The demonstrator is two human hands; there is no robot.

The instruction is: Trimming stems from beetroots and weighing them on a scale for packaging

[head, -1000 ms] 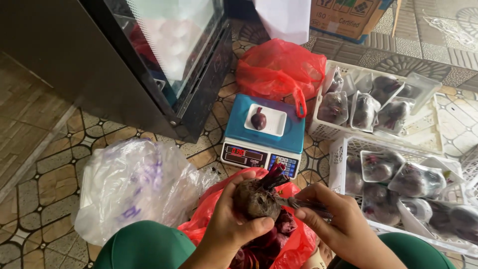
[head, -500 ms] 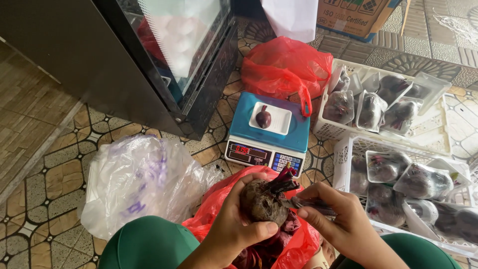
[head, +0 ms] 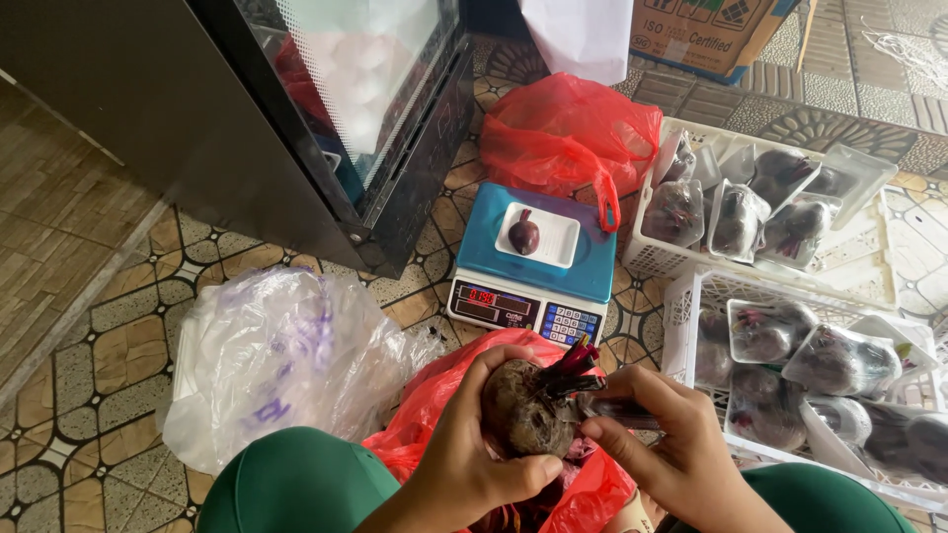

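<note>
My left hand (head: 472,454) grips a dark, earthy beetroot (head: 528,410) with cut red stalks pointing up and right. My right hand (head: 671,444) is closed on a dark tool (head: 617,407), likely a knife, whose tip rests at the stalk end of the beetroot. Both hands hover over a red plastic bag (head: 434,405) between my green-trousered knees. Just beyond stands a blue-topped digital scale (head: 528,266) carrying a white foam tray (head: 558,229) with one small beetroot (head: 523,235) on it.
A clear plastic bag (head: 281,350) lies at left on the patterned tile floor. A second red bag (head: 568,133) sits behind the scale. Two white crates (head: 681,326) at right hold several wrapped trays of beetroot. A glass-door fridge (head: 326,109) stands at upper left, a cardboard box (head: 706,30) at top.
The view has shifted slightly. My hands stay on the beetroot, which has turned a little so its stalks point more upward and right; the tool remains at the stalk end.
</note>
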